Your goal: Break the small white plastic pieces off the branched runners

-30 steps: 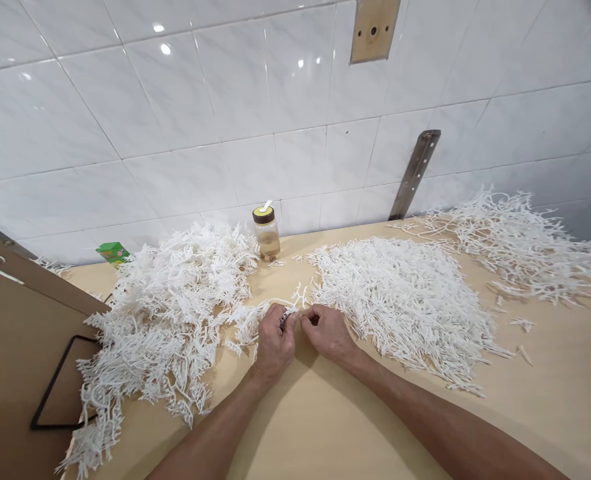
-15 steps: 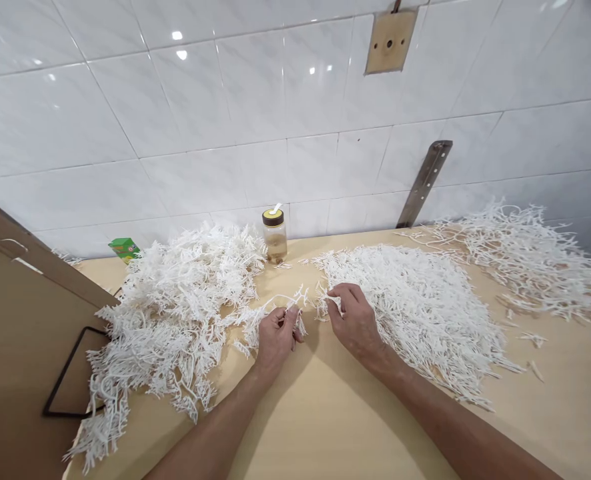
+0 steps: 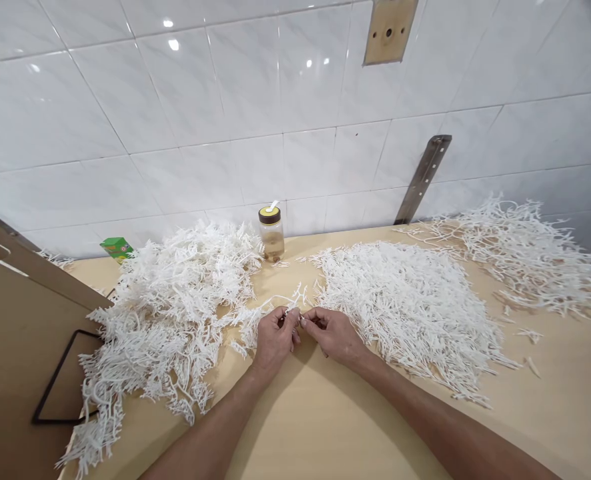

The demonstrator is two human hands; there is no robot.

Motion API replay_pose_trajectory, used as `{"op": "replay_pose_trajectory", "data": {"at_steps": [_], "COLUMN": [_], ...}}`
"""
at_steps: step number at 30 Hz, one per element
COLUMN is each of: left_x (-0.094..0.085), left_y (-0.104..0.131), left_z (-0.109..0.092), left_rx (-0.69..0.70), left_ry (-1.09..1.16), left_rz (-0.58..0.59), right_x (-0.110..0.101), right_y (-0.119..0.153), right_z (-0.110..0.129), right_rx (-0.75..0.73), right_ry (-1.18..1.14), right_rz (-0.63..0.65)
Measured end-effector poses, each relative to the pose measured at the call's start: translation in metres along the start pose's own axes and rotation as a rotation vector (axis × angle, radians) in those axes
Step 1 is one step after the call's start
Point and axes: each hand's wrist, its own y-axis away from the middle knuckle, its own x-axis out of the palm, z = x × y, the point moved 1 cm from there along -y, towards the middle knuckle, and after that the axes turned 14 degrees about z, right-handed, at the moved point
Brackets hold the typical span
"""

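A white branched strand (image 3: 299, 293), thin and twig-like, is pinched between the thumb and fingers of my left hand (image 3: 275, 339), with its forked end sticking up past them. Close against it, my right hand (image 3: 333, 335) has thumb and finger closed at the strand's near side; the exact bit between those fingertips is partly hidden. To the left lies a tall tangled heap of white branched strands (image 3: 175, 293). Right of my hands spreads a flatter pile of short white pieces (image 3: 410, 313).
Longer bare white stems (image 3: 530, 257) lie in a heap at the far right. A jar (image 3: 272, 240) with a yellow-and-black lid stands near the tiled wall, left of a metal bracket (image 3: 423, 179). A green box (image 3: 117, 249) and brown panel (image 3: 20, 333) are on the left.
My right hand has moved left and down from the edge of the short-piece pile to meet my left hand at the strand. My left hand keeps its grip. The view has shifted slightly.
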Motion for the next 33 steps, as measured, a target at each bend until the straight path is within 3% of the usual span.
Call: {"op": "replay_pose_trajectory", "data": {"at_steps": [11,25,33], "left_x": [-0.0025,-0.001,-0.0029], "left_y": [-0.0016,-0.0028,-0.0034], "left_z": [0.0032,0.0042,0.0027], "left_rx": [0.009,0.019,0.044], "left_ry": [-0.086,-0.016,-0.064], "left_rz": [-0.002,-0.027,0.003], "right_x": [0.003,0.0039,0.0024], "right_y": [-0.0005,0.0016,0.0021], "right_z": [-0.0063,-0.0032,-0.0007], "right_rx": [-0.006,-0.015,0.008], "right_ry": [-0.039,-0.154,-0.078], "right_rz": [-0.016,0.03,0.033]}}
